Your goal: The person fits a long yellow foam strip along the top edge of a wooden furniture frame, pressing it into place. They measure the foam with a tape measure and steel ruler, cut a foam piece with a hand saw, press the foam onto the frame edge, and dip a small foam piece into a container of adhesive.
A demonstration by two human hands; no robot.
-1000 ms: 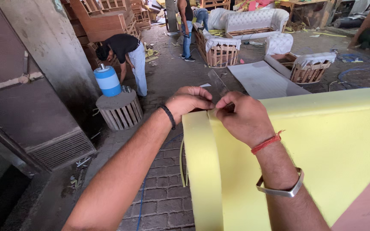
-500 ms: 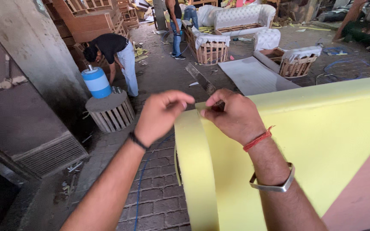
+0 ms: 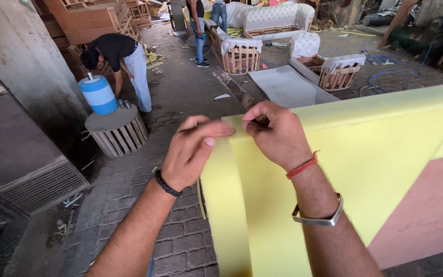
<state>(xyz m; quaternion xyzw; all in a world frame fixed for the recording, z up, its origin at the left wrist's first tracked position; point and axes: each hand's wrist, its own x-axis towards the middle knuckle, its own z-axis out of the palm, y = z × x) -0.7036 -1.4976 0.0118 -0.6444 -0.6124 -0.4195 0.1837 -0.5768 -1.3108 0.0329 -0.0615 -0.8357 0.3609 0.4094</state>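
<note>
Foam sheet (image 3: 365,169) corner sits pinched under both hands; left hand (image 3: 193,151) fingers press the near edge, right hand (image 3: 278,136) fingers grip the top; smoothing evenly would avoid wrinkles

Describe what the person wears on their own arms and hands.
Both forearms are bare, with no sleeves in view and no gloves. The left hand has a black band around its wrist. The right hand has a thin red-orange thread tied at the wrist, and further up the forearm sits a flat silver metal bangle. No rings can be made out.
</note>
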